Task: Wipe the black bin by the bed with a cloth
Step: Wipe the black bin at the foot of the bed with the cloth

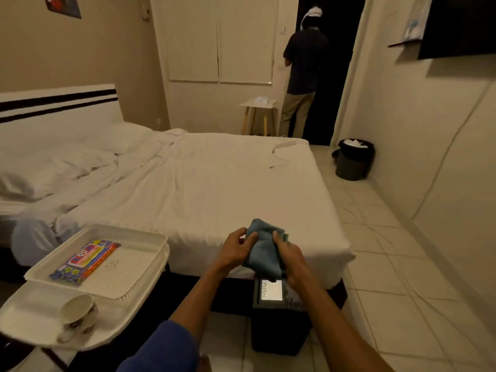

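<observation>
Black bin (276,328) stands on the tiled floor (402,264) against the near side of the bed (214,183). Square dark body, lid with a pale flap (272,289) marked PUSH. Head view: left hand (234,251) and right hand (291,259) are above the bin at the bed's edge, and each grips the one blue-green cloth (264,248) with curled fingers. Count: bins 2, the second bin (353,161) holding white paper, beyond the bed's far corner by the wall. White trays (128,232) 2, stacked beside the bed. Wipes pack (86,259) 1, cup (77,315) 1. White sheet, beige walls, dim light.
</observation>
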`<action>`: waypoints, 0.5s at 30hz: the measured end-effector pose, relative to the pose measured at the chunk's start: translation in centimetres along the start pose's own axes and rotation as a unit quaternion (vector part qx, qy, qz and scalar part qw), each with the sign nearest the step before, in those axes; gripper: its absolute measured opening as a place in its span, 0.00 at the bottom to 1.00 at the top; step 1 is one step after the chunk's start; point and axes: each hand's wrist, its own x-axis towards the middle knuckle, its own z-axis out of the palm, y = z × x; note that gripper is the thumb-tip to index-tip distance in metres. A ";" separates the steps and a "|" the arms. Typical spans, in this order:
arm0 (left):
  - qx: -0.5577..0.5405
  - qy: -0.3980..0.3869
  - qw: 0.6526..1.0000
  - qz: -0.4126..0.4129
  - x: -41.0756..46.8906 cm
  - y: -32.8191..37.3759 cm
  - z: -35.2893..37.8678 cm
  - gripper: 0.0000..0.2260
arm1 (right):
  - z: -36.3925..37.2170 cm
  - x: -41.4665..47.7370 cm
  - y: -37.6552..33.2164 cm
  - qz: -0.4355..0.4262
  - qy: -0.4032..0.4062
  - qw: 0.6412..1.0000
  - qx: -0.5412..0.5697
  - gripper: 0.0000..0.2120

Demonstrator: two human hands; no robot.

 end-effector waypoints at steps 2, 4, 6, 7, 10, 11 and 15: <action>0.006 -0.018 1.000 -0.002 0.0 -0.6 2.0 0.13 | -1.5 0.3 1.0 -0.065 0.035 0.997 -0.017 0.16; 0.009 -0.043 0.999 -0.005 0.4 -1.3 3.6 0.13 | -2.7 0.8 1.9 -0.100 0.070 0.991 -0.049 0.14; 0.017 -0.062 0.998 -0.005 1.1 -2.5 5.1 0.10 | -3.6 1.0 2.6 -0.120 0.103 0.984 -0.084 0.13; 0.017 -0.075 0.997 -0.008 1.3 -3.2 5.8 0.09 | -4.0 1.2 3.2 -0.120 0.112 0.982 -0.095 0.13; 0.001 -0.086 0.996 -0.020 2.1 -6.1 8.1 0.08 | -5.2 2.2 5.4 -0.129 0.128 0.978 -0.104 0.13; -0.003 -0.086 0.996 -0.020 2.5 -6.9 8.8 0.08 | -5.6 2.7 6.0 -0.135 0.128 0.978 -0.097 0.12; 0.020 -0.101 0.994 -0.048 4.9 -10.4 11.0 0.09 | -6.8 5.3 8.0 -0.093 0.098 0.988 -0.078 0.12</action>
